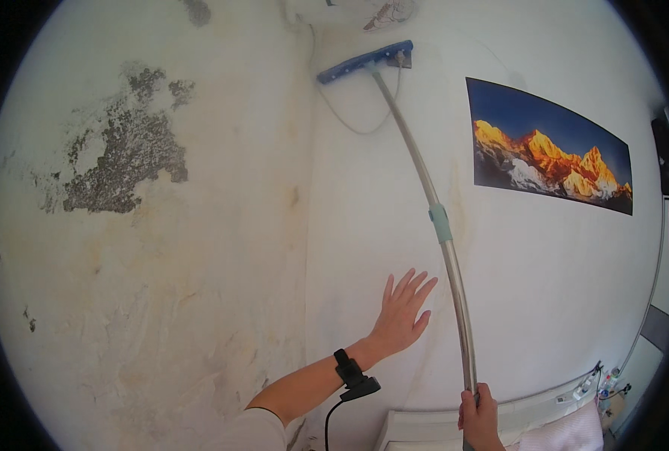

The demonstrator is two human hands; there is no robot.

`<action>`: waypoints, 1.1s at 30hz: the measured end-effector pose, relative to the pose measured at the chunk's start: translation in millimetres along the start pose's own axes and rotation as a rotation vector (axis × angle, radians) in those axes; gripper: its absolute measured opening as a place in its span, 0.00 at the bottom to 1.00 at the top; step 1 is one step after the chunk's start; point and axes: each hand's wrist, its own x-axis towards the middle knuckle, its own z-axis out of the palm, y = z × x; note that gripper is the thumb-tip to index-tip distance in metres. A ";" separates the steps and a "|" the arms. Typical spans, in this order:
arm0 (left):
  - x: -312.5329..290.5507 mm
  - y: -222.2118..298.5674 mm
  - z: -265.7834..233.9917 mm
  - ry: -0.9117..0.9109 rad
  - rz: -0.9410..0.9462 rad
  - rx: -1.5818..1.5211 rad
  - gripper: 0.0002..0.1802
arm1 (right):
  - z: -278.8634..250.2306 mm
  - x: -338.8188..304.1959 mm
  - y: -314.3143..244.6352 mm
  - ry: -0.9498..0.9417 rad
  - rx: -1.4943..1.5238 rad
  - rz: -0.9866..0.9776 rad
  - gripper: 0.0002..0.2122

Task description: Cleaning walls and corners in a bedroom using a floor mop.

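My right hand [481, 417], at the lower edge, is wrapped round the metal pole of a long-handled squeegee [461, 308]. The pole rises steeply, leaning left, with a teal collar [439, 223] partway up. Its wide blue head [364, 60] is high up by the wall corner, tilted with its right end higher; I cannot tell whether it touches the wall. My left hand [400, 312] is raised to the left of the pole, fingers spread, holding nothing. A black strap with a small device [353, 376] and a cable sits on the left wrist.
A mountain picture [552, 146] hangs on the right wall. The left wall has a dark peeled patch [127, 146] and stains. A white cable [361, 132] loops below the squeegee head. At the lower right are a white headboard [530, 412], pink bedding [567, 432] and small bottles [612, 376].
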 end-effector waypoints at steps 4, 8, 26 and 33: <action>3.2 10.6 -4.9 0.029 0.020 -0.015 0.34 | -1.5 28.9 -7.0 0.005 0.086 0.011 0.13; 2.0 12.8 -9.2 0.032 0.025 -0.014 0.33 | 0.9 93.9 -46.7 -0.012 0.167 -0.007 0.14; -29.0 3.7 3.5 -0.039 -0.051 -0.005 0.31 | 1.0 198.8 -114.5 0.018 0.342 -0.180 0.18; -42.8 13.3 -5.2 -0.017 -0.138 -0.229 0.28 | 8.7 20.9 25.5 -0.213 0.523 0.133 0.12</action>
